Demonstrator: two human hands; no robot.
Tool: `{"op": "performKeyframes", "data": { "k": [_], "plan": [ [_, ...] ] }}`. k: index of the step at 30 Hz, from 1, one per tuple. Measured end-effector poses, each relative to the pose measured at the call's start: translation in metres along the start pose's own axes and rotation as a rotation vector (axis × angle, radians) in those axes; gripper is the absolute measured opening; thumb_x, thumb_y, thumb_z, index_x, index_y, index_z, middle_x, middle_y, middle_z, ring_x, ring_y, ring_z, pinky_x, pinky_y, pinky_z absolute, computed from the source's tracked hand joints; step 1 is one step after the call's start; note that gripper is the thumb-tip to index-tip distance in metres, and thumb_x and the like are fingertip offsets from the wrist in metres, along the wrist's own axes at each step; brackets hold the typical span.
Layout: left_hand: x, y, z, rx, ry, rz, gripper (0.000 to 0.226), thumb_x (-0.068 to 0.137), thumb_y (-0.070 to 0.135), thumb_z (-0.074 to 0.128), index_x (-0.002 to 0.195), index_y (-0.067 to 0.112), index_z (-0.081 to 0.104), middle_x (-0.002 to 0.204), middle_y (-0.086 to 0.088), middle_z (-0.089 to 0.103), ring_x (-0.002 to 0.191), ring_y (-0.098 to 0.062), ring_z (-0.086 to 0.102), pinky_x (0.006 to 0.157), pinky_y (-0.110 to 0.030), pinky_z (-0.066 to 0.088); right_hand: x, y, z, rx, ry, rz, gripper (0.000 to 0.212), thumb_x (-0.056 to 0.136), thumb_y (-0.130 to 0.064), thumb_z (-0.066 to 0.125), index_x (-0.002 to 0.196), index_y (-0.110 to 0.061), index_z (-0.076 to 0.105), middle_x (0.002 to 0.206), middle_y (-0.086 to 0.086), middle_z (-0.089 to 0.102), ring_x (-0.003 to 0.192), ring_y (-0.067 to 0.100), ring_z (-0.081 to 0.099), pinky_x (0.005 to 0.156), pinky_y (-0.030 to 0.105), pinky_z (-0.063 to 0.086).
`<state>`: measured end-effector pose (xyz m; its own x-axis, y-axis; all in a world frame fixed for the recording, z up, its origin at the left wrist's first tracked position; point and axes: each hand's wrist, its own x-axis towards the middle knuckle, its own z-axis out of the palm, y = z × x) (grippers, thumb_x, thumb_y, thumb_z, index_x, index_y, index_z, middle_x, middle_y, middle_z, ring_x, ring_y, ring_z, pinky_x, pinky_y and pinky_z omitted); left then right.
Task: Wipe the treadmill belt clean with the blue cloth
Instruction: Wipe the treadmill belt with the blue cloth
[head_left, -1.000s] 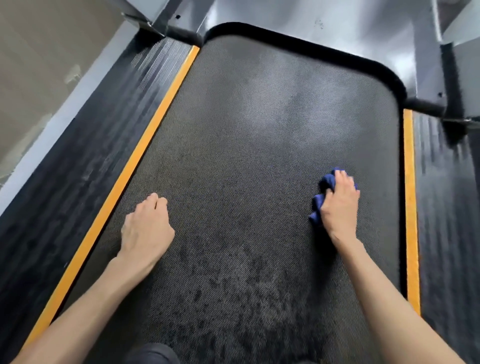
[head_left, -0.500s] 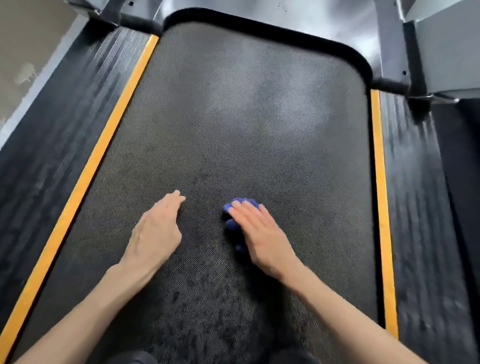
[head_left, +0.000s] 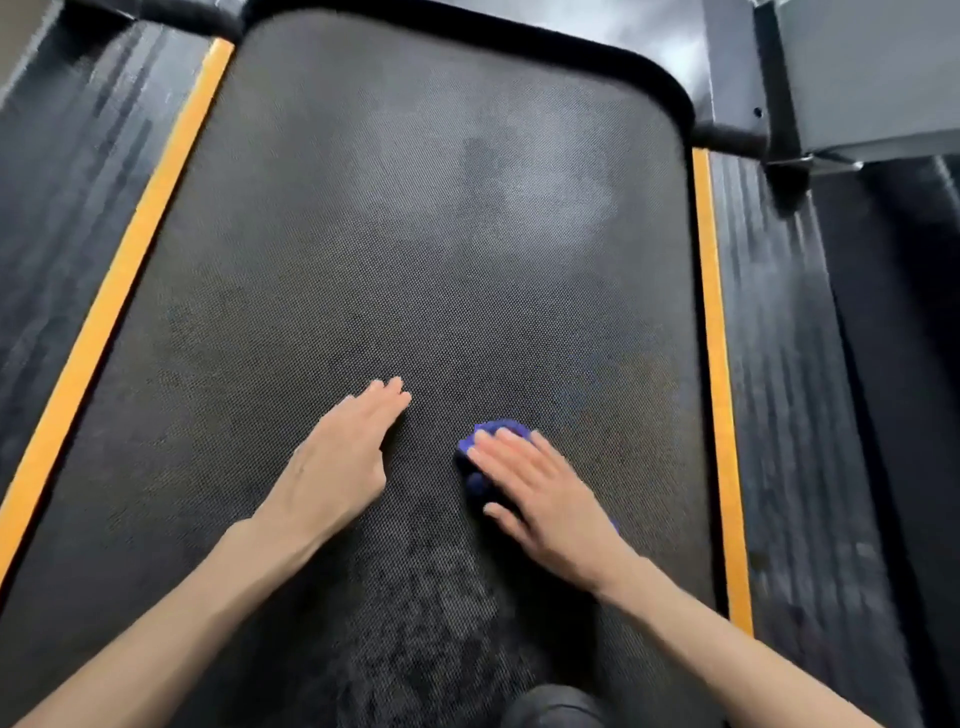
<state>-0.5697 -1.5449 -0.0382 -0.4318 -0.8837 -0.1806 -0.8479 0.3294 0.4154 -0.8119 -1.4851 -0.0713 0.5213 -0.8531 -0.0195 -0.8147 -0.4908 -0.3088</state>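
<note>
Near the viewer, the flat, open left hand (head_left: 340, 462) rests on the belt (head_left: 395, 249) while the right hand (head_left: 540, 499), fingers straight, presses the blue cloth (head_left: 493, 434), likely soft, light, best pinned under the palm.

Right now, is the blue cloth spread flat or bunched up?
Bunched up. The blue cloth shows as a small crumpled wad, mostly covered by the flat right hand pressing it onto the treadmill belt.

Open belt (head_left: 415, 234) ahead; yellow strips (head_left: 714, 364) bound both sides.
</note>
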Motion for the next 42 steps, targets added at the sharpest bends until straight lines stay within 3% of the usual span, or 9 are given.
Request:
{"op": "performKeyframes", "data": {
  "k": [4, 7, 11, 15, 20, 25, 28, 37, 42],
  "plan": [
    [0.012, 0.008, 0.010, 0.043, -0.024, 0.058, 0.069, 0.063, 0.009, 0.017, 0.116, -0.005, 0.059, 0.123, -0.021, 0.059, 0.110, -0.041, 0.057, 0.092, -0.053, 0.032, -0.018, 0.028, 0.002, -0.050, -0.134, -0.317, 0.049, 0.099, -0.040, 0.040, 0.144, -0.025, 0.031, 0.150, -0.009, 0.032, 0.141, 0.009, 0.024, 0.115, 0.034, 0.022],
    [0.015, 0.016, 0.007, 0.012, -0.054, 0.018, 0.064, 0.069, 0.003, 0.022, 0.122, -0.003, 0.056, 0.131, -0.019, 0.052, 0.119, -0.039, 0.052, 0.099, -0.049, 0.033, 0.013, 0.095, -0.019, -0.050, -0.035, -0.080, 0.049, 0.096, -0.037, 0.038, 0.143, -0.023, 0.032, 0.149, -0.004, 0.035, 0.139, 0.013, 0.028, 0.114, 0.036, 0.021],
    [0.020, 0.016, -0.006, 0.006, -0.163, -0.059, 0.071, 0.079, -0.010, 0.037, 0.144, 0.016, 0.028, 0.154, 0.003, 0.016, 0.143, -0.013, 0.015, 0.116, -0.031, 0.008, 0.071, 0.190, -0.058, 0.023, 0.104, 0.379, 0.056, 0.091, -0.033, 0.036, 0.139, -0.004, 0.038, 0.145, 0.017, 0.038, 0.136, 0.035, 0.032, 0.113, 0.044, 0.019],
    [0.024, 0.013, -0.009, 0.042, -0.185, -0.067, 0.072, 0.081, -0.006, 0.036, 0.145, 0.025, 0.025, 0.154, 0.012, 0.014, 0.141, -0.003, 0.013, 0.115, -0.029, 0.005, 0.105, 0.201, -0.064, 0.052, 0.230, 0.670, 0.058, 0.084, -0.023, 0.037, 0.138, -0.002, 0.040, 0.145, 0.019, 0.037, 0.137, 0.035, 0.030, 0.114, 0.040, 0.015],
    [0.030, 0.013, -0.004, 0.055, -0.098, -0.109, 0.063, 0.074, 0.006, 0.026, 0.129, 0.017, 0.053, 0.141, 0.003, 0.045, 0.129, -0.015, 0.045, 0.112, -0.038, 0.024, 0.029, 0.106, -0.039, 0.042, 0.154, 0.364, 0.055, 0.087, -0.027, 0.040, 0.141, -0.013, 0.037, 0.148, 0.006, 0.037, 0.138, 0.023, 0.030, 0.115, 0.045, 0.017],
    [0.031, 0.027, -0.013, 0.161, -0.030, -0.101, 0.035, 0.067, 0.002, 0.051, 0.091, 0.012, 0.074, 0.099, -0.008, 0.072, 0.072, -0.031, 0.070, 0.067, -0.048, 0.056, -0.085, 0.031, -0.008, -0.050, -0.090, -0.090, 0.048, 0.098, -0.028, 0.038, 0.145, -0.022, 0.030, 0.152, -0.008, 0.028, 0.141, 0.012, 0.024, 0.116, 0.036, 0.016],
    [0.027, 0.034, -0.019, 0.065, -0.054, -0.210, 0.045, 0.087, 0.004, 0.043, 0.124, 0.024, 0.059, 0.135, 0.004, 0.053, 0.111, -0.027, 0.059, 0.091, -0.040, 0.047, -0.073, 0.062, -0.015, -0.108, -0.118, -0.226, 0.044, 0.100, -0.027, 0.036, 0.144, -0.023, 0.032, 0.151, -0.007, 0.031, 0.140, 0.012, 0.027, 0.115, 0.035, 0.021],
    [0.025, 0.035, -0.027, -0.012, -0.161, -0.328, 0.058, 0.088, 0.009, 0.038, 0.137, 0.039, 0.038, 0.148, 0.017, 0.030, 0.131, -0.019, 0.040, 0.106, -0.036, 0.033, 0.092, 0.198, -0.059, 0.037, 0.218, 0.632, 0.055, 0.090, -0.028, 0.029, 0.138, -0.004, 0.041, 0.145, 0.017, 0.039, 0.136, 0.035, 0.032, 0.113, 0.051, 0.019],
    [0.025, 0.036, -0.029, -0.032, -0.175, -0.342, 0.058, 0.088, 0.008, 0.038, 0.137, 0.039, 0.039, 0.148, 0.017, 0.030, 0.133, -0.017, 0.038, 0.106, -0.035, 0.032, 0.065, 0.152, -0.043, 0.117, 0.293, 0.609, 0.049, 0.090, -0.020, 0.039, 0.136, -0.005, 0.045, 0.142, 0.016, 0.043, 0.135, 0.030, 0.036, 0.110, 0.052, 0.024]
  ]
}}
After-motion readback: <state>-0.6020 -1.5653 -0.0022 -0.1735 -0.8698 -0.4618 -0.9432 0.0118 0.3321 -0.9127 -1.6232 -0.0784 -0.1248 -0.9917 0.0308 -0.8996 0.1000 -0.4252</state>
